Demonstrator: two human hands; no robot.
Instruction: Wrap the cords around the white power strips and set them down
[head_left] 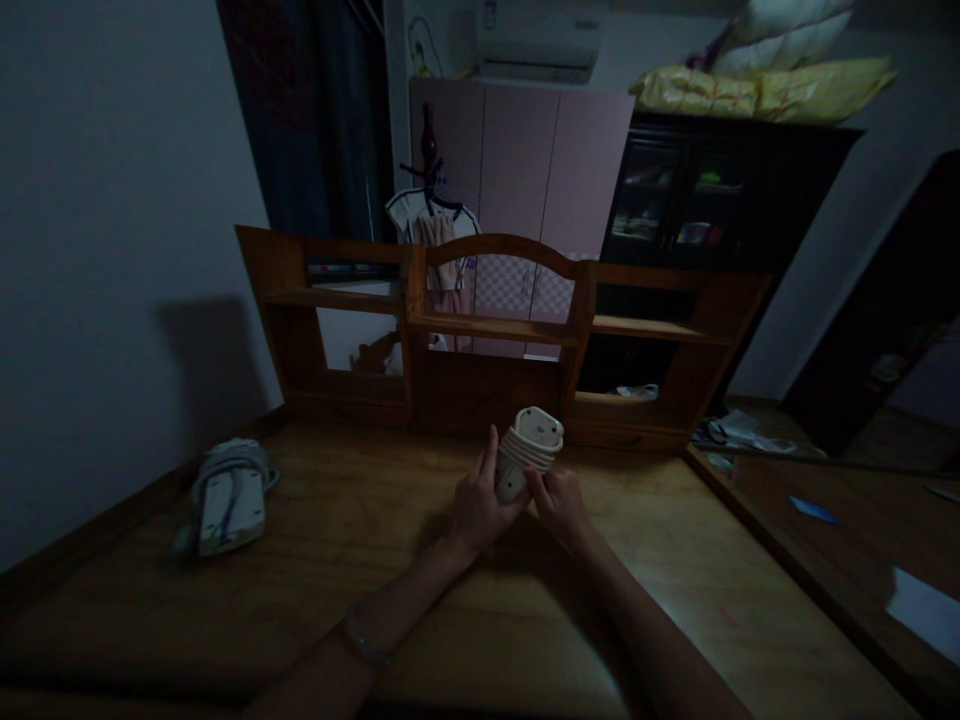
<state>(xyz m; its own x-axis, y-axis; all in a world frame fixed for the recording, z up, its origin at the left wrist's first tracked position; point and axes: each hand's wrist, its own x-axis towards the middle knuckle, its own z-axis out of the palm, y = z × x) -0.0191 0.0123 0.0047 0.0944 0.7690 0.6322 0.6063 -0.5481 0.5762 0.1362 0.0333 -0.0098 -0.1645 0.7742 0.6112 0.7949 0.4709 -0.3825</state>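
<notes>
Above the middle of the wooden desk (352, 560), a whitish power strip (538, 428) with its cord (525, 450) wound several times around its middle is held up at a tilt. My left hand (480, 505) is closed around its lower left side, one finger pointing upward along it. On the other side, my right hand (561, 508) has its fingers pressed together at the lower right edge, by the cord windings. Whether those fingers pinch the cord or the strip's body is hard to see in the dim light. A second power strip (234, 505), its cord bundled at the far end, lies at the left.
A wooden shelf unit (487, 390) stands along the desk's back edge. The wall (112, 250) rises at the left. Right of the desk is a lower brown surface (847, 540) with a white paper (926, 612) and a blue card (812, 510).
</notes>
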